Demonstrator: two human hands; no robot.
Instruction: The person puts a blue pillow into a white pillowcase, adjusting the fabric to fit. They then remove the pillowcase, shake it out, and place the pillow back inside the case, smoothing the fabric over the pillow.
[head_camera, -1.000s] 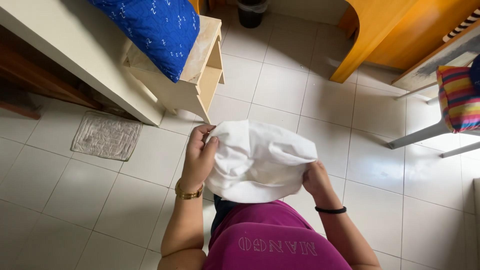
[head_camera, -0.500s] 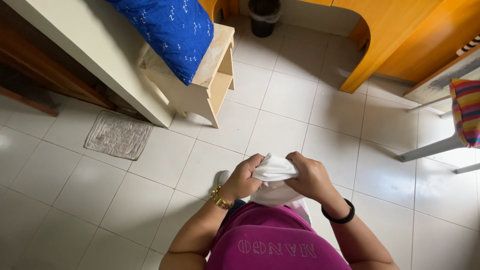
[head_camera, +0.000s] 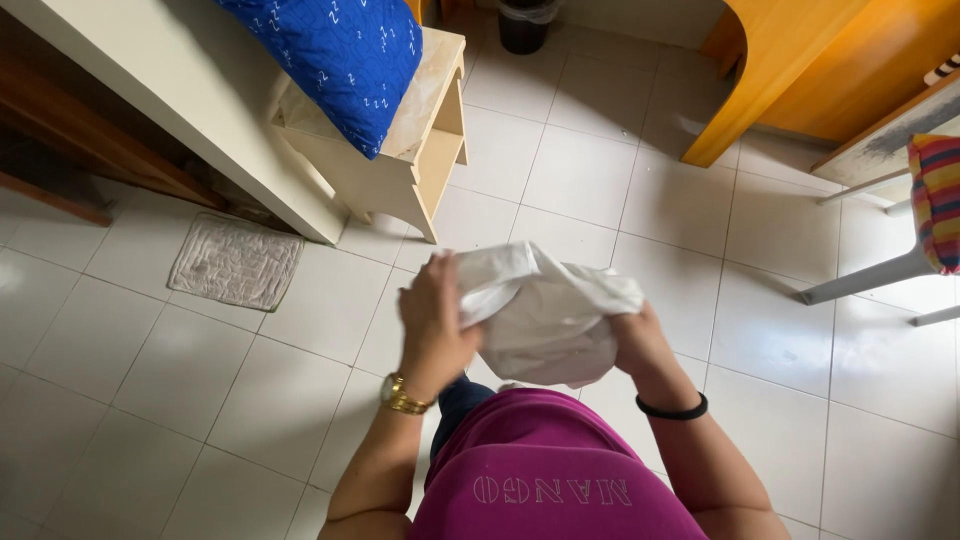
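I hold a white cloth (head_camera: 545, 315) in front of my waist, above the tiled floor (head_camera: 590, 170), with both hands. My left hand (head_camera: 437, 318) is closed over the cloth's left edge, fingers curled around a bunched fold, a gold watch (head_camera: 404, 396) on that wrist. My right hand (head_camera: 637, 340) grips the cloth's right side from underneath; the fabric covers most of its fingers, so I cannot tell exactly how they pinch it, only that they are closed on it. The cloth hangs crumpled and puffed between the two hands, its top ridge rising near my left hand. A black band (head_camera: 671, 408) circles my right wrist. Near me, at the bottom, is my magenta shirt (head_camera: 545, 480).

Far left stands a pale side table (head_camera: 425, 150) with an open shelf, and a blue patterned pillow (head_camera: 335, 55) lies tilted over its top. A small grey mat (head_camera: 236, 262) lies on the floor left of my hands, just beside a long pale ledge (head_camera: 170, 90). Far right is orange wooden furniture (head_camera: 800, 60), and at the right edge a striped cloth (head_camera: 937, 200) rests on a chair.
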